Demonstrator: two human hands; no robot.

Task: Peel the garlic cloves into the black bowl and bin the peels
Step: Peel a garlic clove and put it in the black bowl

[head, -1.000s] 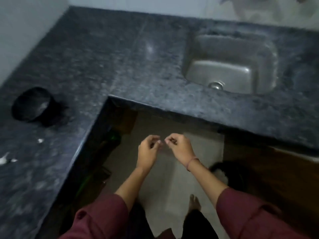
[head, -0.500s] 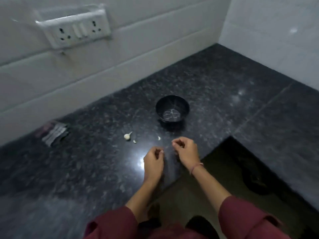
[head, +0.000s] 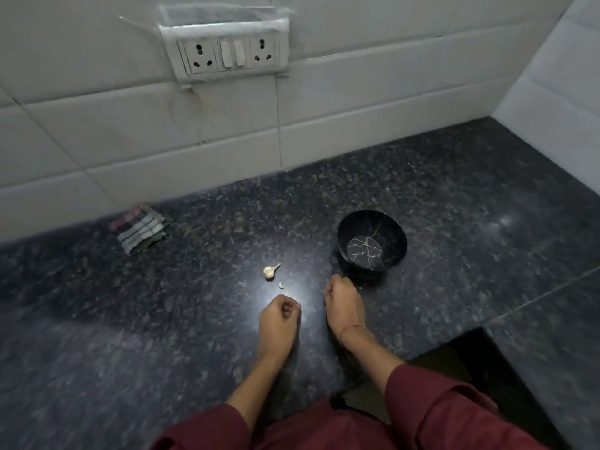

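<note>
As I watch through the head camera, the black bowl [head: 349, 235] sits upright on the dark speckled countertop [head: 146, 319], its marbled bottom showing. Just in front of the bowl, close to its near wall, is the right hand [head: 342, 303], back up and fingers curled under; I cannot tell whether they pinch anything. To the bowl's left and nearer to me, the left hand [head: 278, 319] is loosely fisted, thumb against the fingertips, and I cannot tell whether it holds something either. A garlic head [head: 269, 272] with a short stalk lies on the counter left of the bowl, beyond the left hand, and a single small clove [head: 281, 285] lies just beside it, between it and that hand. Farther left of the bowl, against the tiled wall [head: 357, 125], lies a folded striped cloth [head: 141, 230]; a socket panel [head: 227, 53] is mounted on that wall above.
</note>
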